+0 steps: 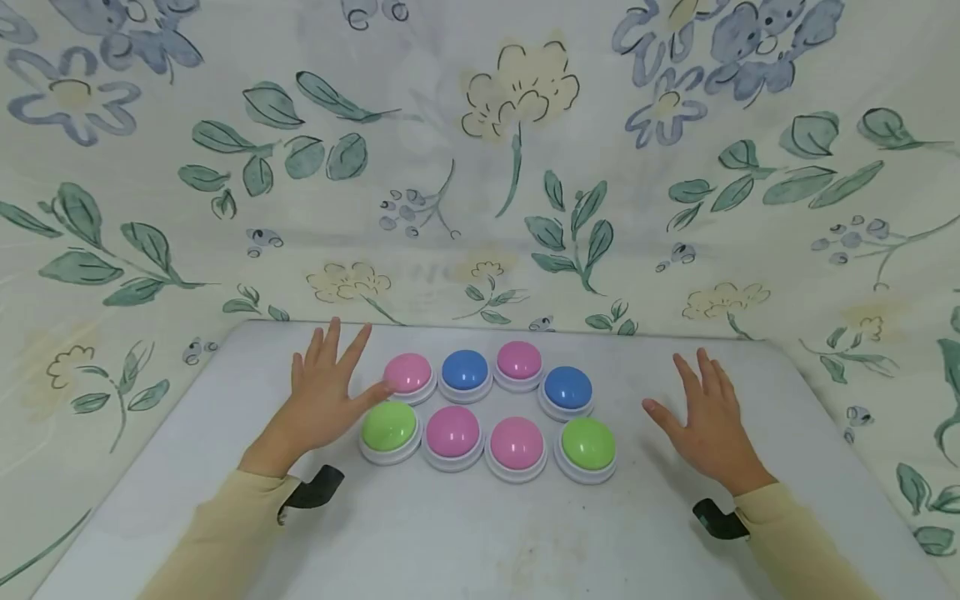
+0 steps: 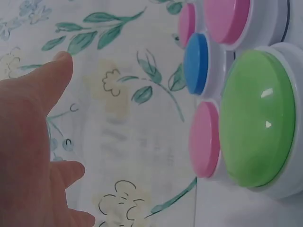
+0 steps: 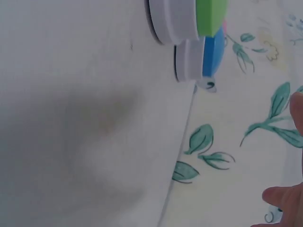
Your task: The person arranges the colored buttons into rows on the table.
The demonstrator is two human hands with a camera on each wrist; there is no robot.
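While the left hand (image 1: 318,408) hovers by the leftmost green button (image 1: 389,426) and the right hand (image 1: 708,429) hangs right of the button cluster (image 1: 452,431) on the tabletop (image 1: 480,533), both fingers-spread and empty, I'd come straight down dead-center so nothing else gets nudged.

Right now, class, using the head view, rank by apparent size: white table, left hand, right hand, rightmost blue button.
1. White table, clearly largest.
2. Left hand and right hand: too alike to rank.
3. Rightmost blue button, smallest.
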